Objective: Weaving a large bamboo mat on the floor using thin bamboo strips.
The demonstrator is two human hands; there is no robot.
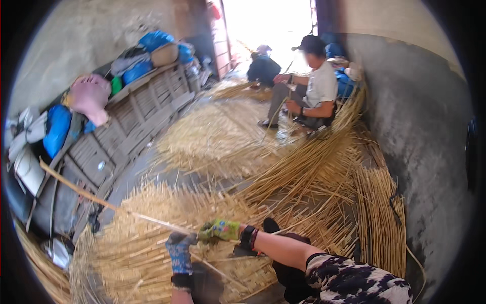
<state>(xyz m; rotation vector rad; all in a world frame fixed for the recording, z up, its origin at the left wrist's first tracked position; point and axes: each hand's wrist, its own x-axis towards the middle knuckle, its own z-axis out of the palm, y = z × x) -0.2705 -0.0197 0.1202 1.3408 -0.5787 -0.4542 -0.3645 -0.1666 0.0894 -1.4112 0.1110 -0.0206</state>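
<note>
Left fingers seem blurred.

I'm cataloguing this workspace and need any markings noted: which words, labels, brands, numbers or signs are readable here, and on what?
No text can be read.
Pink bundle: darker marks near its top, too blurred to tell whether they are lettering.
Blue bag at far left: no lettering I can make out.
Gloved left hand and right hand: coloured patterns, nothing legible.
</note>
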